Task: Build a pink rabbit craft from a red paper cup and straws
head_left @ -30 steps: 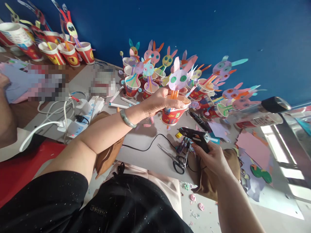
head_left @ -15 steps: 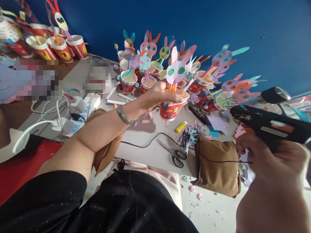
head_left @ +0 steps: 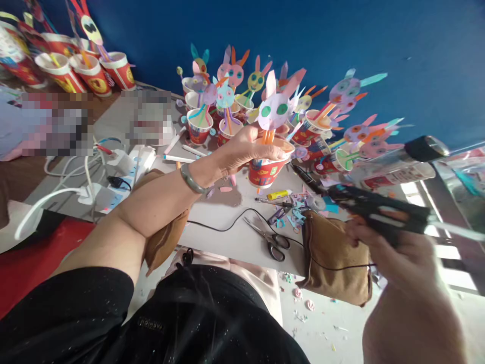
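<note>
My left hand (head_left: 246, 151) grips a red paper cup (head_left: 267, 174) by its rim, with the thumb along the near side. From this cup rises a lilac paper rabbit face (head_left: 273, 111) with green eyes and pink ears, on orange strips. My right hand (head_left: 397, 253) is wrapped round a black hot glue gun (head_left: 379, 212), slightly smeared by motion, a white glue stick jutting from its back. The gun's nozzle points left, to the right of the cup and apart from it. Its black cord (head_left: 341, 268) runs across the brown pouch.
Several cups with paper rabbits (head_left: 199, 126) stand behind. Scissors (head_left: 271, 237), a yellow tube (head_left: 278, 194), a black pen (head_left: 306, 177) and paper scraps lie on the table (head_left: 220, 242). A power strip (head_left: 129, 177) is at left, a brown pouch (head_left: 333, 253) at right, a clear bottle (head_left: 401, 169) beyond the gun.
My right hand has brought the glue gun left and downward, nearer the cup. My left hand keeps the cup in nearly the same place.
</note>
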